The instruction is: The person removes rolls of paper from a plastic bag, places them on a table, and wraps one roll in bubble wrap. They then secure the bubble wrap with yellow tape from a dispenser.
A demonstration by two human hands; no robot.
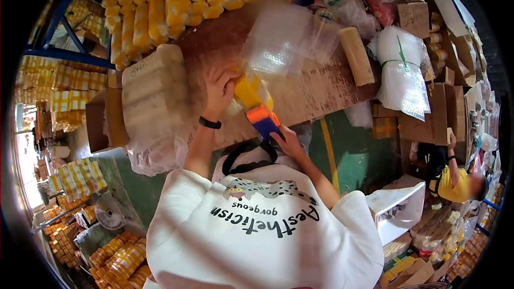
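Observation:
My right hand [288, 142] is closed round the blue handle of a tape dispenser [262, 120] with an orange front. The dispenser's front touches the lower right end of a yellow-taped package [247, 92] on the table. At the package's upper left end is my left hand [218, 84], its fingers bent over the yellow surface. A black band circles that wrist. The far side of the package and part of the left fingertips are blurred or hidden.
Stacked yellow rolls [182, 0] line the table's [305, 91] back edge. A wrapped bundle [155, 80] lies left; clear plastic sheets [278, 37], a brown roll [356, 56] and tied bubble wrap [401, 67] lie right. A person in yellow [452, 182] is at far right.

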